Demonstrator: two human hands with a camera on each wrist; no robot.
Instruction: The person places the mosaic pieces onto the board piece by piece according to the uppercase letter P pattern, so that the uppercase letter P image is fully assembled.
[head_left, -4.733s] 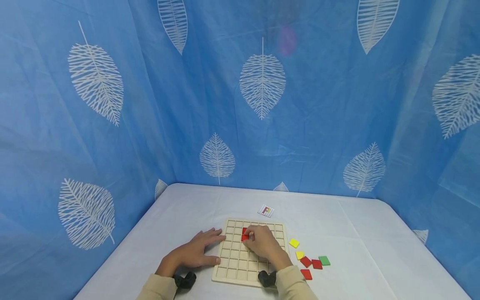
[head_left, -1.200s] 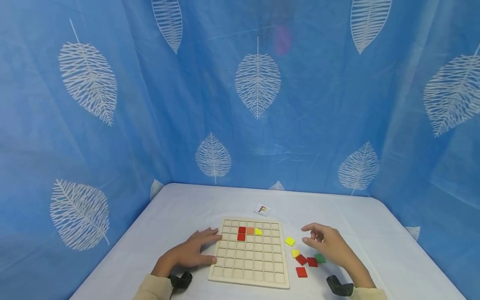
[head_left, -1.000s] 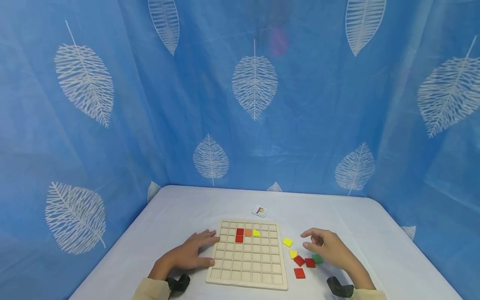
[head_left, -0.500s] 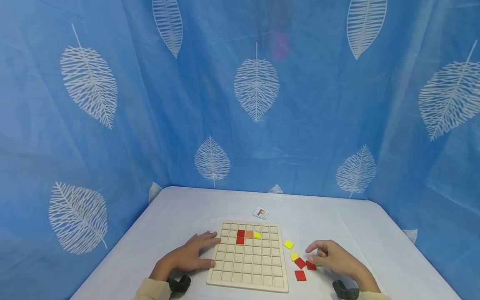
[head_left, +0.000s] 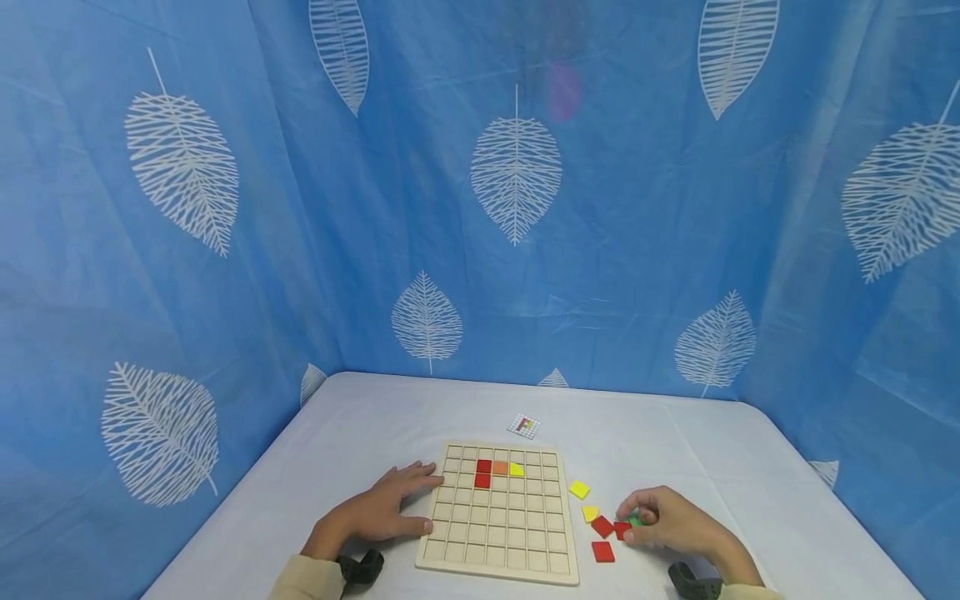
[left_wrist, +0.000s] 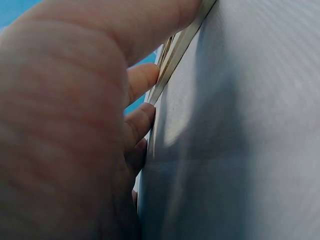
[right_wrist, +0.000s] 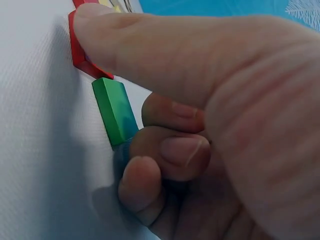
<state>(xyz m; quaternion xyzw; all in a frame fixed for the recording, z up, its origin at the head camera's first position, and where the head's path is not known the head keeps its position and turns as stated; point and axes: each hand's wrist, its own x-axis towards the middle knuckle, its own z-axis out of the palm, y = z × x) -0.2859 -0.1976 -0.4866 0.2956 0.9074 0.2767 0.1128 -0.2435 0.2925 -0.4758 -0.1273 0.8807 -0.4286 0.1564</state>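
Left fingers (head_left: pixel 422 482) lay spread against the wooden grid board (head_left: pixel 497 518); right fingers (head_left: pixel 634 500), barely parted, pinched a red tile (head_left: pixel 620 531), a green tile (right_wrist: pixel 115 111) beside them.

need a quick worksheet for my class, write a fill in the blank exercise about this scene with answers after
On the flat, pale wooden grid board, the orange square tile sits between a red square tile and a ____ tile.
The bare hand touching the board is the person's ____ one.
The loose square tile by the right hand that is neither red nor yellow is ____.
The board holds ____ red tiles.

Missing words: yellow; left; green; two.
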